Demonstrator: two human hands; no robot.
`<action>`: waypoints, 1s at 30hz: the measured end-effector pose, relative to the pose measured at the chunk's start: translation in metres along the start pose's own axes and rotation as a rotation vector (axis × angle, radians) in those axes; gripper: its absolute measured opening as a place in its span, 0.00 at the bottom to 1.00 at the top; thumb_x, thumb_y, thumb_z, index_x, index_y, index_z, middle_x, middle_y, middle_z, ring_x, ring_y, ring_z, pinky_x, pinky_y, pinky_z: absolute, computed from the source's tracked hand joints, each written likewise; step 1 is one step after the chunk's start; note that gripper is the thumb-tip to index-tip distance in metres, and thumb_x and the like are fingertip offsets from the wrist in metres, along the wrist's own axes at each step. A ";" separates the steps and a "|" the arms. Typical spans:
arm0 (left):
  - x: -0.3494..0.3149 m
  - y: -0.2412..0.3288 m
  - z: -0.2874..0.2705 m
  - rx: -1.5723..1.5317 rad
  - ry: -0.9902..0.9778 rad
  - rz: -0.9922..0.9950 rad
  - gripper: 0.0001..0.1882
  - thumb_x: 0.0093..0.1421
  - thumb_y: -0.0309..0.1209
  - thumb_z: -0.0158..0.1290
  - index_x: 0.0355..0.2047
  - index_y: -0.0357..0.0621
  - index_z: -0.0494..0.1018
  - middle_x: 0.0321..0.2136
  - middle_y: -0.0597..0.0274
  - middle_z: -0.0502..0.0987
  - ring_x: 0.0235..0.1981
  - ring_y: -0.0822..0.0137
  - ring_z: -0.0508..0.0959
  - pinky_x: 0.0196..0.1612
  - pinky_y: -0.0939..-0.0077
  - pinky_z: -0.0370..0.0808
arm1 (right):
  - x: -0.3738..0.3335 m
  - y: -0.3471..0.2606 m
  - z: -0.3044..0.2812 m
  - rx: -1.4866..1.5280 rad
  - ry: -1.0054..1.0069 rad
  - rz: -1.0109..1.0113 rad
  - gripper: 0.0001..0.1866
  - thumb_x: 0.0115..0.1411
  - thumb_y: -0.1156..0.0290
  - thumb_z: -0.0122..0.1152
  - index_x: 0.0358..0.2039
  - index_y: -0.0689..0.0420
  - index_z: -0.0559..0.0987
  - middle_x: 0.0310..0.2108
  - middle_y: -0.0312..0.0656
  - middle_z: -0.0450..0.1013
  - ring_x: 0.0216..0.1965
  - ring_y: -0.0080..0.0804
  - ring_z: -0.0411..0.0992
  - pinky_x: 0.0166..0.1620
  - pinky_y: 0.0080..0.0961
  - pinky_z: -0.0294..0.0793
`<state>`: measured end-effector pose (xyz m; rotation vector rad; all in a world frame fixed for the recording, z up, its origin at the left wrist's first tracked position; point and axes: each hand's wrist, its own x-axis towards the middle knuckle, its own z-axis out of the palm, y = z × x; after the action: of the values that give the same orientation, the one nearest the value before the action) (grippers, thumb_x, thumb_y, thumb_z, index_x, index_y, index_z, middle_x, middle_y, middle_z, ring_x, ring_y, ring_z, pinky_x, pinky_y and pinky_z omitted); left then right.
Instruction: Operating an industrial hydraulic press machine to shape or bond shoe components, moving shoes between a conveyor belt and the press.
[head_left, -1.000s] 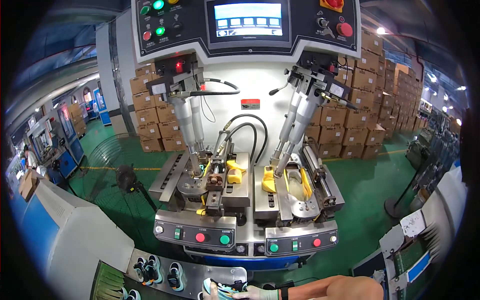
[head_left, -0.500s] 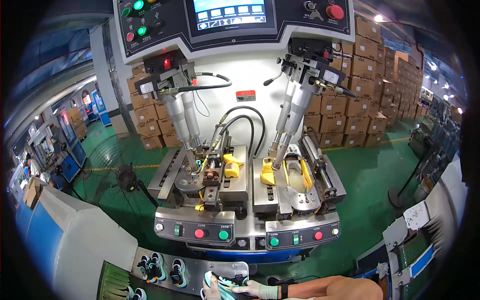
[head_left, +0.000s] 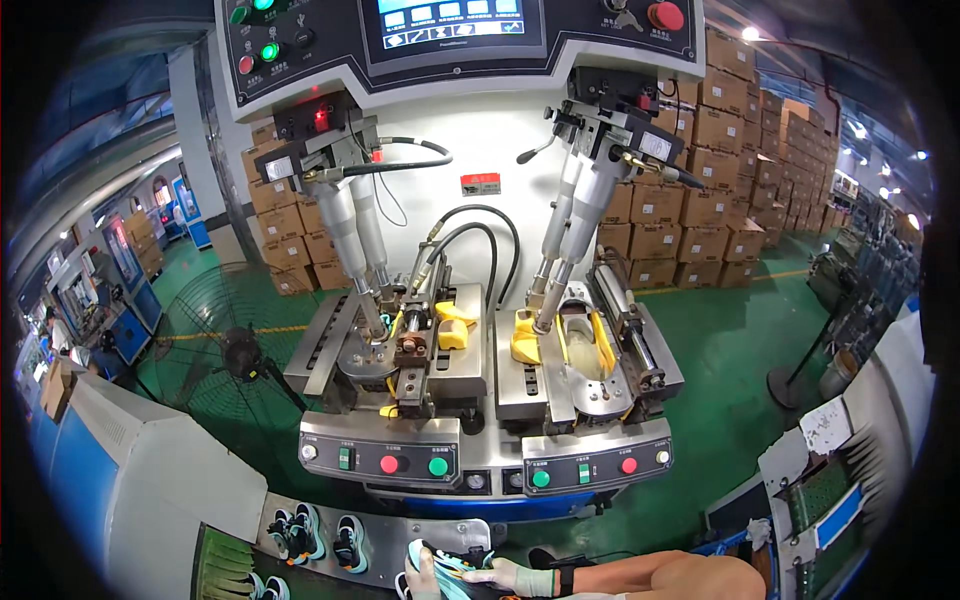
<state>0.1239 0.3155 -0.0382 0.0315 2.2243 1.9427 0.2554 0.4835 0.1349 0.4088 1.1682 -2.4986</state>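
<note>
While both gloved hands, left hand [head_left: 422, 577] and right hand [head_left: 515, 575], clasp the teal shoe [head_left: 445, 570] below the press machine [head_left: 480, 400], keeping that two-handed grip closed firmly seems wise.

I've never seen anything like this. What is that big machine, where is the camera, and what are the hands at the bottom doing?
The camera sits on a person's head and looks down and ahead, so its wide lens bends straight edges. Facing them is a factory press with two stations, each with yellow pads, and a row of red and green buttons. At the bottom edge, the person's gloved right hand and left hand grip a teal and white shoe. More small shoes stand on the grey shelf beside it. Stacked cardboard boxes fill the background.
</note>
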 end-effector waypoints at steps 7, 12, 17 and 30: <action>0.006 -0.004 0.004 -0.029 -0.015 0.002 0.28 0.61 0.48 0.56 0.48 0.31 0.74 0.39 0.49 0.80 0.41 0.60 0.79 0.47 0.66 0.74 | 0.005 0.004 -0.007 0.034 -0.020 0.002 0.23 0.67 0.73 0.57 0.62 0.59 0.70 0.57 0.38 0.72 0.60 0.26 0.67 0.61 0.24 0.68; 0.008 -0.014 0.004 0.012 0.001 0.037 0.29 0.61 0.47 0.56 0.49 0.30 0.73 0.41 0.48 0.79 0.42 0.60 0.79 0.49 0.66 0.74 | 0.006 0.001 -0.008 -0.002 -0.015 0.014 0.24 0.67 0.73 0.56 0.63 0.59 0.69 0.59 0.40 0.70 0.62 0.27 0.66 0.63 0.24 0.66; 0.009 -0.014 0.002 0.040 0.012 0.025 0.29 0.61 0.47 0.56 0.50 0.30 0.73 0.41 0.48 0.79 0.42 0.60 0.79 0.49 0.66 0.74 | 0.013 0.007 -0.011 0.043 -0.009 0.021 0.24 0.66 0.73 0.58 0.62 0.60 0.70 0.58 0.40 0.72 0.60 0.26 0.67 0.62 0.24 0.67; 0.010 -0.020 0.000 0.051 0.010 0.010 0.29 0.62 0.47 0.55 0.51 0.31 0.72 0.42 0.49 0.79 0.42 0.59 0.78 0.49 0.66 0.74 | 0.016 0.005 -0.011 -0.002 -0.023 0.016 0.26 0.65 0.74 0.59 0.63 0.61 0.69 0.59 0.40 0.71 0.61 0.27 0.67 0.62 0.23 0.67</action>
<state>0.1161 0.3146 -0.0588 0.0404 2.2847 1.8946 0.2444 0.4860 0.1179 0.3865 1.1534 -2.4820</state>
